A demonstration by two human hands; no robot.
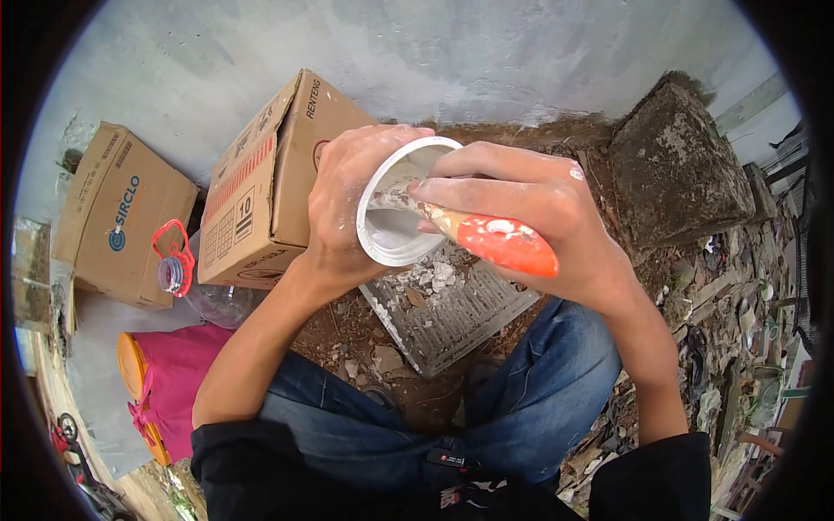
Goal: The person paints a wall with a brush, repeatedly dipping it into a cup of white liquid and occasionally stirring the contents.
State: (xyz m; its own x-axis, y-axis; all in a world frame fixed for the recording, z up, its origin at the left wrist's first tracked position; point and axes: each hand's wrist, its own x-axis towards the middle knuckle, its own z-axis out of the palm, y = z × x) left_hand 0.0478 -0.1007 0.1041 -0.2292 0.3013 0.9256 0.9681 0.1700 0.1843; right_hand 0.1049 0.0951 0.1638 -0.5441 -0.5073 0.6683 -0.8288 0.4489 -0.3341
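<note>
My left hand (pixel 340 195) is wrapped round the side of a white plastic tub (pixel 401 257), tilted so its mouth faces me. A paintbrush (pixel 506 243) with an orange-ended wooden handle is pinched in the fingers of my right hand (pixel 552 204). Its head reaches down inside the tub, where the bristles are hard to make out. Whitish smears mark the brush handle and both hands. Below the tub, a grey ribbed tray (pixel 469 317) lies on the ground with white crumbled pieces on it.
A painted wall (pixel 521 52) rises ahead. Two cardboard boxes, one large (pixel 252 200) and one marked SIRCLO (pixel 126 217), stand left with a clear plastic bottle (pixel 217 300) and a pink-covered container (pixel 178 373). A rough stone block (pixel 682 165) and scattered rubble (pixel 695 347) lie right.
</note>
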